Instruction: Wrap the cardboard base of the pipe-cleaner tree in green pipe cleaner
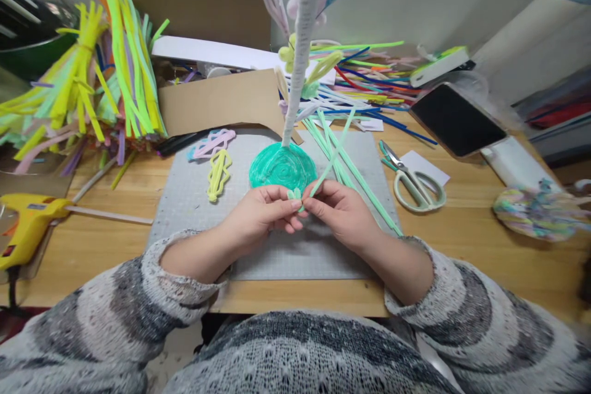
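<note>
Over the grey cutting mat [184,197], my left hand [265,209] and my right hand [341,212] meet with fingertips close together. A mint green pipe cleaner [335,157] is pinched between them, its near end bent into small loops at my left fingers. Its long free end slants up and right from my right hand. Just beyond the hands stands a round green base [282,166] with a white wrapped stem [302,43] rising from it, bearing pastel pipe-cleaner flowers. More mint pipe cleaners [369,197] lie to the right of my right hand.
Yellow [218,175] and lilac [212,144] bent pipe-cleaner shapes lie left on the mat. A yellow glue gun [32,225] sits far left, below bundled pipe cleaners [133,68]. At right are scissors [418,188], a phone [457,120] and a pastel round piece [530,212]. Cardboard [221,101] lies behind.
</note>
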Tool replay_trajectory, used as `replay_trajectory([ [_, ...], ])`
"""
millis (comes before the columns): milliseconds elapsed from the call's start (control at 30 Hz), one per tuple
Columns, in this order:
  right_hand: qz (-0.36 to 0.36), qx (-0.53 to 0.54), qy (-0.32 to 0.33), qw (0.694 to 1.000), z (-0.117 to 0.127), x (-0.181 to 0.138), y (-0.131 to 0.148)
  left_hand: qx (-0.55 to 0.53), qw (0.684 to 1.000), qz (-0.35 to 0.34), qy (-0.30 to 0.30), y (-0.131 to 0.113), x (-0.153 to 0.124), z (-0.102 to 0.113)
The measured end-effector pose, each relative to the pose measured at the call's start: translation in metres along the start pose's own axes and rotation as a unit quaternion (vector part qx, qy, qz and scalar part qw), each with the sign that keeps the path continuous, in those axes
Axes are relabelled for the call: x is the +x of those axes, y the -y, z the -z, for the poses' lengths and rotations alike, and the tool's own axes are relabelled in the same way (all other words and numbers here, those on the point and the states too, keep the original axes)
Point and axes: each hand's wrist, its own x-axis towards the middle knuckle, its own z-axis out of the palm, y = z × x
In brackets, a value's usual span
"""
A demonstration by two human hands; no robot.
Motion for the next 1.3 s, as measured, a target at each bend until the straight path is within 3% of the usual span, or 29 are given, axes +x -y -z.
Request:
replay_trajectory([
  [300, -0.014, 0.004, -0.019, 1.0, 0.0, 0.002, 0.003, 0.047, 0.998, -0.031, -0.018, 0.002, 0.001, 0.001],
  [667, -0.072, -0.054, 0.029, 0.996, 0.003, 0.002, 0.004, 0.253, 0.967, -0.008, 0.016, -0.01, -0.001, 0.01],
  [800, -0.081, -0.056, 0.011, 0.995, 0.002, 0.002, 0.003, 0.303, 0.95, -0.071, 0.002, -0.009, 0.0, 0.009],
  [967, -0.032, 0.054, -0.092, 0.994, 0.001, 0.002, 0.0, 0.238, 0.951, -0.185, -0.07, -0.006, -0.002, 0.003],
  [1067, -0.035, 0.095, -0.126, 0.987, 0.0, 0.003, -0.002, 0.302, 0.919, -0.228, -0.112, -0.005, -0.004, 0.002],
  [1300, -0.057, 0.148, -0.109, 0.981, -0.005, 0.002, -0.002, 0.401, 0.855, -0.29, -0.152, -0.002, -0.007, 0.002],
])
